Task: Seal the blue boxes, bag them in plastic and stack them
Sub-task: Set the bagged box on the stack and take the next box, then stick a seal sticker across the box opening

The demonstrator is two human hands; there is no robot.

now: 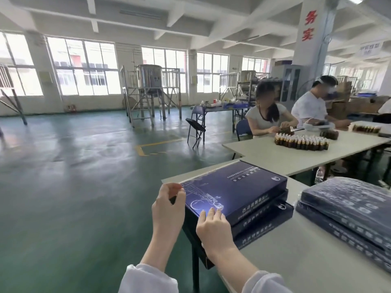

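Note:
A dark blue flat box [234,187] with white printed artwork lies on top of a stack of like boxes [266,216] at the table's left end. My left hand [168,205] is at the top box's left corner, fingers curled and pinching its edge. My right hand [213,227] rests on the near edge of the lid, fingers straight and pressing down. To the right, two blue boxes wrapped in clear plastic [347,212] lie stacked on the table.
The grey table [296,261] ends just left of the box stack, with green floor beyond. At a second table [275,153] behind, two seated people work beside rows of small brown bottles [300,141]. Folding chairs and steel tanks stand farther back.

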